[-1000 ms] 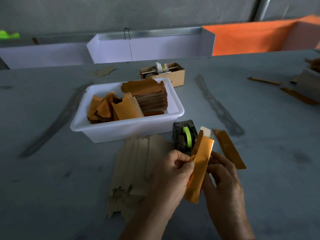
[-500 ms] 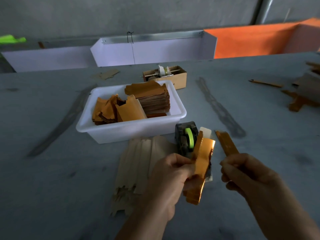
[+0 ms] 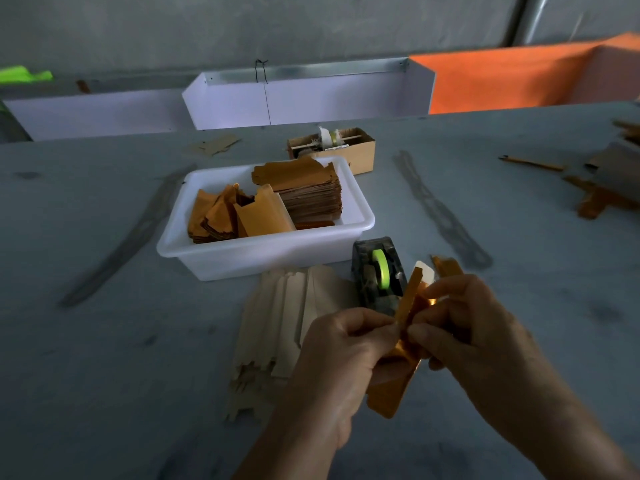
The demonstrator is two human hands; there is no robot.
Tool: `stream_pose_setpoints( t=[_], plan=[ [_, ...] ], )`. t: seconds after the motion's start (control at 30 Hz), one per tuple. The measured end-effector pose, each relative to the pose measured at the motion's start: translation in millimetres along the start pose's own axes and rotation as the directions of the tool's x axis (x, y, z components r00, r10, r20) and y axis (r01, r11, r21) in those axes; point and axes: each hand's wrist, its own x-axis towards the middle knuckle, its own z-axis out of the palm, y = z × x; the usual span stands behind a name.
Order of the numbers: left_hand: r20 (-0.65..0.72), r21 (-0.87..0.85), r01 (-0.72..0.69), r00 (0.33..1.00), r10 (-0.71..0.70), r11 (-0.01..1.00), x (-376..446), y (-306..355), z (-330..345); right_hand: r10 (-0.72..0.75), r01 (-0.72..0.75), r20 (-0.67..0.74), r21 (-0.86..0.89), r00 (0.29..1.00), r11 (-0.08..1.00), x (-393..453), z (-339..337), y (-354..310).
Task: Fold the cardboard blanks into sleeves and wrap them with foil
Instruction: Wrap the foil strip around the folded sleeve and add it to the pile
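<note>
An orange foil-covered cardboard sleeve (image 3: 393, 386) is held upright over the table in front of me. My left hand (image 3: 341, 355) pinches its left edge between thumb and fingers. My right hand (image 3: 474, 334) pinches the same sleeve from the right, fingertips meeting the left hand's. Plain beige cardboard blanks (image 3: 287, 317) lie fanned on the table just left of my hands. A white tub (image 3: 266, 258) behind them holds orange foil pieces (image 3: 239, 213) and a stack of blanks (image 3: 308, 192).
A dark tape dispenser (image 3: 377, 275) with a green roll stands just beyond my hands, with another orange sleeve (image 3: 446, 266) beside it. A small cardboard box (image 3: 346, 147) sits behind the tub. Loose cardboard pieces (image 3: 602, 195) lie at the far right.
My right hand, which had drawn away to the right half a second ago, has come back and now pinches the sleeve beside my left hand. The sleeve has tilted slightly.
</note>
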Motion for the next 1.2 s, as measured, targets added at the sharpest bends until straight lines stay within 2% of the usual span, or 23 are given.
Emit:
stream_pose_setpoints(
  t=[0.3,0.5,0.63,0.77,0.83,0.87,0.93,0.97,1.0,1.1,1.17,1.2],
  plan=[
    [0.066,0.001,0.053,0.996,-0.053,0.999,-2.4,5.8,-1.4,0.018,-0.020,-0.021,-0.143,1.000,0.989,1.7,1.1,-5.2],
    [-0.027,0.010,-0.024,0.999,0.025,1.000,-6.0,-0.1,2.9,-0.003,-0.010,-0.039,-0.342,0.999,0.940,-1.0,4.8,-13.4],
    [-0.156,0.079,-0.133,0.977,0.144,0.988,-7.4,-7.9,12.7,-0.019,-0.024,-0.085,-0.480,0.996,0.877,-4.3,9.1,-24.6],
    [-0.257,0.230,-0.305,0.897,0.360,0.924,-11.5,-16.8,18.9,-0.023,-0.077,-0.159,-0.594,0.987,0.801,-5.9,9.1,-26.8],
    [-0.283,0.222,-0.349,0.871,0.402,0.911,-11.8,-17.8,17.4,-0.023,-0.075,-0.176,-0.530,0.984,0.844,-5.6,5.4,-19.9],
    [-0.281,0.190,-0.353,0.875,0.395,0.916,-12.0,-17.2,16.8,0.005,-0.068,-0.149,-0.420,0.989,0.905,-5.2,4.6,-15.5],
    [-0.265,0.168,-0.337,0.890,0.372,0.926,-10.8,-17.1,17.0,0.130,-0.131,-0.049,-0.036,0.990,0.991,-3.4,6.0,-7.5],
    [-0.263,0.172,-0.319,0.897,0.356,0.932,-10.1,-18.0,17.9,0.180,-0.180,0.016,0.139,0.984,0.974,-3.7,9.0,-4.1],
    [-0.272,0.171,-0.295,0.903,0.332,0.940,-8.4,-19.9,18.6,0.189,-0.197,0.054,0.233,0.980,0.952,-4.0,11.8,-0.1],
    [-0.236,0.137,-0.166,0.952,0.195,0.977,-3.6,-23.4,16.3,0.209,-0.205,0.007,0.237,0.978,0.950,-4.2,14.8,12.8],
    [-0.168,0.269,-0.103,0.974,0.152,0.958,-1.7,-21.5,10.5,0.219,-0.208,-0.012,0.265,0.976,0.941,-0.1,7.7,18.9],
    [-0.176,0.373,-0.114,0.966,0.191,0.921,-0.6,-19.1,6.5,0.222,-0.205,-0.031,0.279,0.975,0.938,4.3,1.3,22.7]
  ],
)
